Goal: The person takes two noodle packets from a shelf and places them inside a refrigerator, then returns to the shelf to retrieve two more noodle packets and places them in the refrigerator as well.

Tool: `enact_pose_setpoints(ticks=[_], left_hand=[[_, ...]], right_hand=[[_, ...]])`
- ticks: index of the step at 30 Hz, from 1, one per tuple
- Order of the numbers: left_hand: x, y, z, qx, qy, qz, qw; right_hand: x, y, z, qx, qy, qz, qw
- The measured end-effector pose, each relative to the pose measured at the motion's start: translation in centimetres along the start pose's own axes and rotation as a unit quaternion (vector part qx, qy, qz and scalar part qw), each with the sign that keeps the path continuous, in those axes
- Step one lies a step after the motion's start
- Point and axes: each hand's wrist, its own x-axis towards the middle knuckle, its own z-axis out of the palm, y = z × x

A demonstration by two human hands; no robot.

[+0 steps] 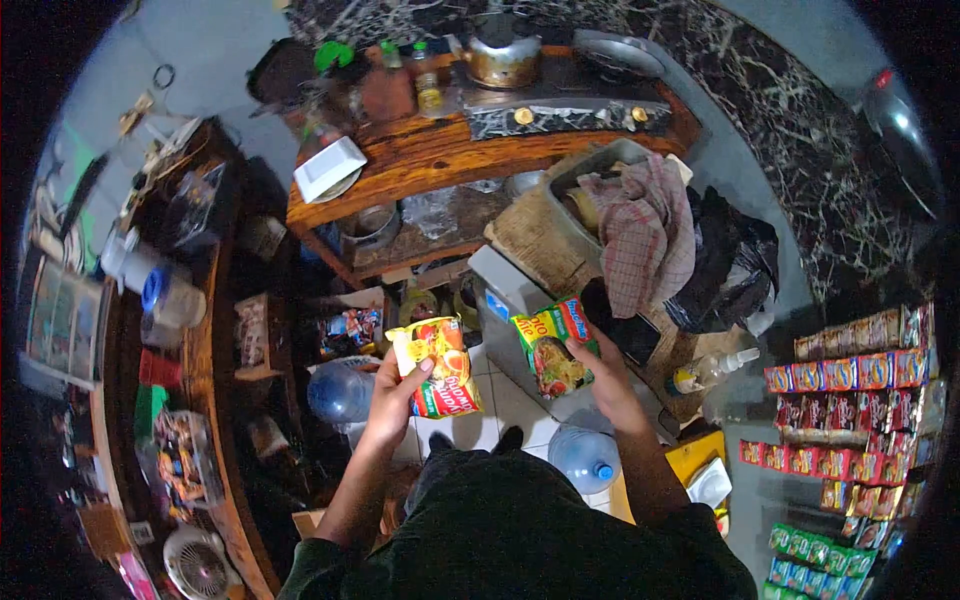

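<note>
My left hand (392, 396) is closed around the edge of a yellow and red instant noodle packet (443, 366), its thumb lying across the front. My right hand (602, 372) grips a green instant noodle packet (551, 348) by its right side. Both packets are held up in front of my body, apart from each other, with their printed fronts facing me. The fingers behind each packet are hidden.
A wooden counter (420, 150) holds a stove (570, 118) and a kettle (503, 62). A checked cloth (648, 235) hangs over a grey bin. Blue water jugs (585, 459) stand on the floor. Sachet strips (845, 375) hang at right; wooden shelves (215, 370) line the left.
</note>
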Motion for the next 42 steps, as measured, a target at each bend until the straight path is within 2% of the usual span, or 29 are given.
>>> enact_pose_setpoints(ticks=[3,6,8,9,12,13,18,22,25,28,30,32,34,39,41,42], left_hand=[[3.2,-0.7,-0.2,0.009,0.011,-0.021,1.000],[6.4,0.2,-0.3,0.024,-0.054,-0.033,0.998],[8.5,1.2,0.3,0.035,-0.091,-0.042,0.994],[9.6,1.6,0.3,0.041,-0.115,-0.046,0.991],[13.5,1.6,-1.0,0.071,-0.162,-0.075,0.981],[14.6,2.3,-1.0,0.087,-0.175,-0.076,0.978],[19.7,4.7,-1.3,0.145,-0.244,-0.096,0.954],[22.2,4.5,-2.1,0.173,-0.281,-0.092,0.940],[22.6,4.0,-1.9,0.162,-0.321,-0.104,0.927],[22.3,3.8,-1.3,0.221,-0.331,-0.075,0.914],[21.6,4.1,-0.6,0.208,-0.348,-0.085,0.910],[21.2,3.4,-0.8,0.215,-0.328,-0.093,0.915],[21.4,1.9,-1.2,0.167,-0.321,-0.107,0.926],[20.5,1.0,-1.7,0.156,-0.314,-0.093,0.932],[21.4,0.2,-2.3,0.168,-0.323,-0.042,0.930],[21.4,0.3,-2.4,0.171,-0.325,-0.044,0.929]], right_hand=[[0.2,0.9,-2.0,-0.039,0.061,-0.029,0.997],[0.0,0.9,-2.7,-0.059,0.130,-0.085,0.986],[0.1,0.5,-3.3,-0.105,0.086,-0.115,0.984],[0.1,1.2,-3.7,-0.146,0.106,-0.129,0.975],[-0.2,0.7,-1.8,-0.127,0.182,-0.128,0.967],[0.0,1.0,-1.5,-0.174,0.210,-0.138,0.952],[0.7,2.3,1.9,-0.188,0.334,-0.167,0.908],[0.2,2.5,4.5,-0.169,0.378,-0.168,0.895],[-0.6,2.8,6.9,-0.102,0.422,-0.154,0.887],[-1.4,3.6,8.7,-0.044,0.440,-0.158,0.883],[-2.1,3.9,9.3,-0.040,0.439,-0.154,0.884],[-2.9,4.3,9.7,0.012,0.446,-0.139,0.884],[-3.9,5.4,9.2,0.059,0.425,-0.124,0.895],[-6.0,6.4,9.6,0.116,0.414,-0.085,0.899],[-6.8,6.8,10.0,0.131,0.418,-0.076,0.896],[-7.1,7.0,10.2,0.138,0.421,-0.074,0.893]])
